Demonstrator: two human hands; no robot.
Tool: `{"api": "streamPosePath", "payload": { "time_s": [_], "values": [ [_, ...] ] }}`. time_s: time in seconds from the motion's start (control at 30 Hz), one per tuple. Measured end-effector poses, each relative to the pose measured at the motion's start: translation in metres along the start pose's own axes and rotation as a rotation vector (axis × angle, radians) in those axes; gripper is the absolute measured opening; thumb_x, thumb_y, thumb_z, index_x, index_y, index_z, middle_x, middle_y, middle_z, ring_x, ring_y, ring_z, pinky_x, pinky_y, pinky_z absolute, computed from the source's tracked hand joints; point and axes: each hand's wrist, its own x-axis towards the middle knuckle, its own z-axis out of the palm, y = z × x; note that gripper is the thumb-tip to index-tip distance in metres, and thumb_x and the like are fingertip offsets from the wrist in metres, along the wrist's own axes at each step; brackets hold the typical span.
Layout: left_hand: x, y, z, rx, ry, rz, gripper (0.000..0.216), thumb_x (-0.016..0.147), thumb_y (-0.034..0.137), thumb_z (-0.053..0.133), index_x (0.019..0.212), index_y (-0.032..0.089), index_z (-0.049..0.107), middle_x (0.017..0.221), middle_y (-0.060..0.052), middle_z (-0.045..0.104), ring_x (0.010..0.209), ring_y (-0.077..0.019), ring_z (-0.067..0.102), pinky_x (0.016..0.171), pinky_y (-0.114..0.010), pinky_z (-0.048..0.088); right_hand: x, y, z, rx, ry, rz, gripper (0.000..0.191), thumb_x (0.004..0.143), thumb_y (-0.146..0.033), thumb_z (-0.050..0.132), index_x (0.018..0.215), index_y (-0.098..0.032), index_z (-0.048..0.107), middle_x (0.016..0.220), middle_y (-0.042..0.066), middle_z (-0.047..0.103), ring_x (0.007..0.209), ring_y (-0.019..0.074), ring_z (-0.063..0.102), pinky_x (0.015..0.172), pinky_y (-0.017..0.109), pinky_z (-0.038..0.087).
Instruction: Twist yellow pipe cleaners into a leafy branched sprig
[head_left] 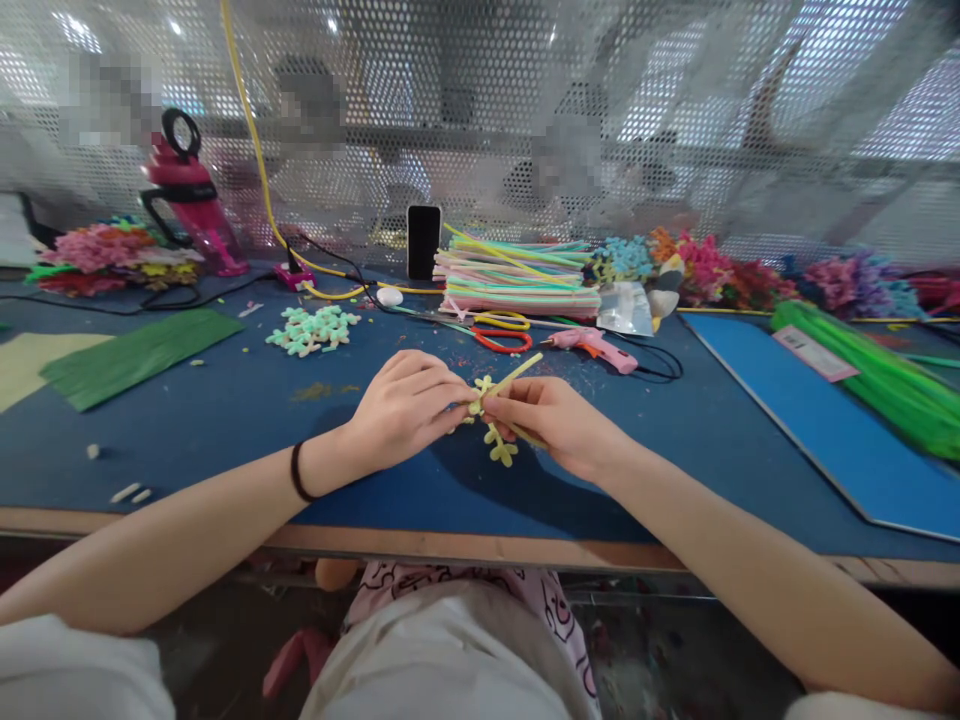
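Just above the table, both hands meet at a yellow pipe-cleaner flower piece [501, 446] made of small looped petals. My left hand [412, 408] pinches its upper end between thumb and fingers, palm turned down. In the fingers of my right hand [551, 418] is a straight yellow pipe cleaner [523, 371], its free end pointing up and to the right across the flower piece. The fingertips hide where the two pieces meet. Beyond my left hand lies a pile of mint-green pipe-cleaner pieces [313, 330].
Behind the hands lie red-handled scissors [502, 342], a pink glue gun [596, 347] with a black cord, and stacked pastel pipe cleaners [517, 275]. A phone [424, 243] stands at the mesh. Green pipe cleaners [877, 375] rest on a blue board [795, 420] at right. A pink bottle [196, 205] stands left.
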Motion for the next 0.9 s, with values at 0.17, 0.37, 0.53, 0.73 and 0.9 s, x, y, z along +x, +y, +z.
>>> {"api": "streamPosePath", "payload": {
  "time_s": [0.17,0.37,0.53,0.73,0.9],
  "values": [
    [0.005,0.011,0.005,-0.358,-0.102,-0.473,0.024,0.086,0.039,0.063,0.077,0.018,0.071,0.073,-0.004,0.07,0.07,-0.016,0.06,0.066,-0.028,0.044,0.0,-0.004,0.0,-0.293,0.066,-0.204,0.018,0.078,-0.035,0.072,0.081,-0.018,0.076,0.079,0.005,0.072,0.07,0.0169,0.062,0.067,0.029,0.047],
    [0.006,0.01,0.006,-0.794,-0.276,-0.798,0.035,0.086,0.047,0.062,0.097,0.014,0.069,0.086,-0.008,0.071,0.067,-0.0139,0.061,0.061,-0.026,0.048,0.002,-0.005,-0.003,-0.395,0.114,-0.29,0.015,0.08,-0.033,0.07,0.08,-0.019,0.075,0.084,0.006,0.074,0.078,0.0206,0.064,0.073,0.031,0.049],
    [0.004,0.002,-0.004,-0.134,-0.128,-0.114,0.035,0.085,0.032,0.066,0.12,0.024,0.065,0.12,-0.01,0.068,0.107,-0.0231,0.059,0.096,-0.04,0.044,0.005,0.001,-0.004,-0.037,0.046,-0.032,0.031,0.071,-0.043,0.078,0.074,-0.014,0.071,0.069,0.003,0.065,0.057,0.0103,0.051,0.057,0.026,0.04],
    [0.002,0.004,-0.003,0.043,-0.037,0.015,0.013,0.089,0.03,0.062,0.095,0.023,0.072,0.092,-0.005,0.075,0.088,-0.0193,0.063,0.087,-0.035,0.044,0.002,0.001,-0.002,-0.045,-0.037,-0.066,0.031,0.074,-0.045,0.076,0.079,-0.014,0.072,0.073,0.004,0.067,0.059,0.0104,0.052,0.056,0.025,0.041],
    [0.005,0.016,0.005,-0.481,-0.169,-0.616,0.032,0.089,0.045,0.06,0.078,0.017,0.071,0.07,-0.005,0.07,0.064,-0.0149,0.059,0.061,-0.027,0.044,-0.002,-0.006,-0.002,-0.377,0.043,-0.353,0.019,0.08,-0.039,0.071,0.083,-0.021,0.075,0.089,0.006,0.073,0.082,0.0207,0.064,0.073,0.031,0.049]
  ]
}}
